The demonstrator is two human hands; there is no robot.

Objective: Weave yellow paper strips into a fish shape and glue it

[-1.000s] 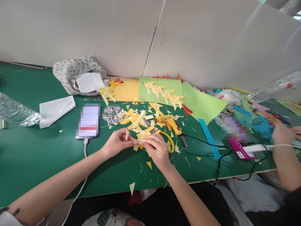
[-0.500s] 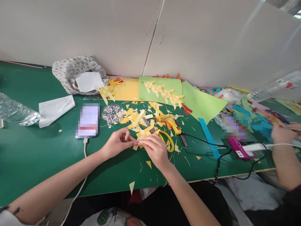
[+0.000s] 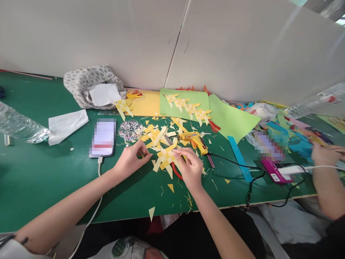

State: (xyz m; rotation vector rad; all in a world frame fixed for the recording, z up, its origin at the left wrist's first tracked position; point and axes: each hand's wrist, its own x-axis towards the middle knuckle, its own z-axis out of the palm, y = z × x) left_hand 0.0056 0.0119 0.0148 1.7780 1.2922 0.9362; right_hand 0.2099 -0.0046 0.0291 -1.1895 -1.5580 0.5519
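My right hand (image 3: 190, 167) pinches the edge of a small fish woven from yellow and pale paper strips (image 3: 166, 157), with loose strip ends hanging down. To its left, my left hand (image 3: 133, 157) is apart from the fish. Its thumb and fingertips come together in a pinch; whatever is between them is too small to make out. Beneath my right hand lies a pair of scissors, partly hidden, with a red handle loop (image 3: 176, 171) showing. Yellow paper scraps (image 3: 155, 136) are heaped behind the fish, beside a yellow glue gun (image 3: 198, 141).
A phone (image 3: 102, 137) on a charging cable and a round bead box (image 3: 131, 130) stand left. Finished woven fish (image 3: 185, 104) lie on green paper at the back. A black cord (image 3: 234, 160) crosses rightward to a pink power strip (image 3: 275, 172). Another person's hand (image 3: 325, 154) is far right.
My hands have separated after meeting at the woven fish. The right hand has shifted right, holding its edge, and more of the fish shows. The red scissors loop has come into sight.
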